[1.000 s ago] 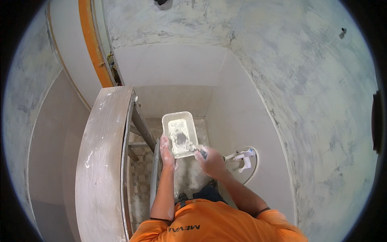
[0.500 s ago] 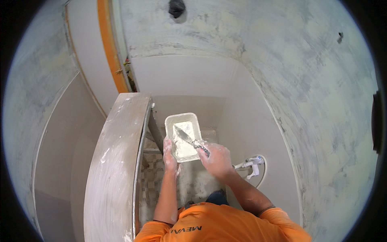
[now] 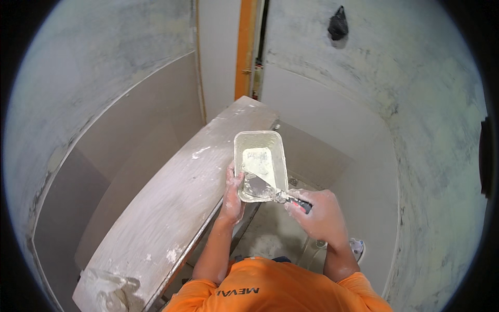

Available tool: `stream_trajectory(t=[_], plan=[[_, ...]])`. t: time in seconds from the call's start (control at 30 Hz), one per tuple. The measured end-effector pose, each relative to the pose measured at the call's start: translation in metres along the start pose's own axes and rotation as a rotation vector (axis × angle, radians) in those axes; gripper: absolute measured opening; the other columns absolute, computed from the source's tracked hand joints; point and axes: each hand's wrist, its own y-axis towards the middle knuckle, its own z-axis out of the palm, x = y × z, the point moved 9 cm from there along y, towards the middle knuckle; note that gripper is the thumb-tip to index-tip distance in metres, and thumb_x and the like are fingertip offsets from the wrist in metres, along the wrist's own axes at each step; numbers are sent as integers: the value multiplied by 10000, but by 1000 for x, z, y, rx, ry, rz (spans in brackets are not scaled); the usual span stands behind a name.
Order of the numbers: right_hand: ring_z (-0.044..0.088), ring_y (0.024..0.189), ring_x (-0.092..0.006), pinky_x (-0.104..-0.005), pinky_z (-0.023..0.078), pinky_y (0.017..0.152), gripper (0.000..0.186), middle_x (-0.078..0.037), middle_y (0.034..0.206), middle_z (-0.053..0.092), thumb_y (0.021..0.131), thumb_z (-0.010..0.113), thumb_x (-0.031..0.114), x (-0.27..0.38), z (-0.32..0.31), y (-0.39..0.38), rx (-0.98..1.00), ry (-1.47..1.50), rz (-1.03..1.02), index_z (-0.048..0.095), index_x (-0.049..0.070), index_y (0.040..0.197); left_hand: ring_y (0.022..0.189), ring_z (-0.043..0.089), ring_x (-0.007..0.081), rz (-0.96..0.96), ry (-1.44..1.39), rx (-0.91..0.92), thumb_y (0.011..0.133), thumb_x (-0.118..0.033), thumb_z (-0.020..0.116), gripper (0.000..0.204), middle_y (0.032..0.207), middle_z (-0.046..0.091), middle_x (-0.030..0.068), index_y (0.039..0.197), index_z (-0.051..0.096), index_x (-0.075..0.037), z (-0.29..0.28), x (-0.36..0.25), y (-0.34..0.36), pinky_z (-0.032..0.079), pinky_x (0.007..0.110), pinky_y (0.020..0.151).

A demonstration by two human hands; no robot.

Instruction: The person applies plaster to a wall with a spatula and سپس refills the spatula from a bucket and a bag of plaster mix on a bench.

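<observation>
A rectangular pale plastic tub (image 3: 279, 164) is held in front of me, with creamy white putty (image 3: 257, 158) spread over its bottom. My left hand (image 3: 232, 200), smeared with putty, is closed around the tub's left side. In my right hand (image 3: 321, 213) is a putty knife (image 3: 258, 185), gripped by its black and red handle. Its broad metal blade reaches into the near end of the tub, pointing up and left. Putty clings to the blade's neck and to my fingers. Part of the handle is hidden by my right hand.
A long whitish plank platform (image 3: 171, 182) runs diagonally on my left, with a crumpled plastic bag (image 3: 109, 294) on its near end. A white tap (image 3: 357, 247) sits low at the right wall. Orange door frame (image 3: 244, 52) and a black plastic bag (image 3: 338, 25) on the wall lie ahead.
The view has turned left, bringing more of the platform into sight. The tub now overlaps the platform's edge. The knife blade has shifted from the tub's middle toward its near end.
</observation>
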Motion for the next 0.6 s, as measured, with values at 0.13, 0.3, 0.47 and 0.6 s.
stream_trajectory(t=[0.13,0.3,0.47,0.6], plan=[[691,778,-393,-491,538,724,297,-178,817,719,879,689,316,22,23,13,-13,-143,-152,772,91,1055,1375,399,197,235,180,-39,1046,-294,486,568,1449,460,121,1526,338,-26,-20,-25,-13,283,365,1174],[675,730,-403,-475,533,682,276,-187,777,696,869,696,294,34,26,31,-62,-80,-229,767,80,1028,1363,411,198,265,185,-81,1061,-293,467,565,1461,464,126,1543,323,-37,-28,-40,-27,285,358,1174],[690,748,-399,-486,534,691,308,-198,798,707,889,689,297,36,7,47,-197,7,-250,757,45,1052,1362,409,199,206,187,-80,1072,-325,466,585,1466,462,124,1554,313,-29,-30,-26,-33,291,357,1173],[689,740,-388,-483,533,676,316,-180,822,717,887,704,300,23,27,39,-218,-142,-273,762,46,1065,1361,405,200,215,253,-34,1074,-323,463,570,1457,461,126,1549,321,-40,-16,-10,-24,308,359,1163]])
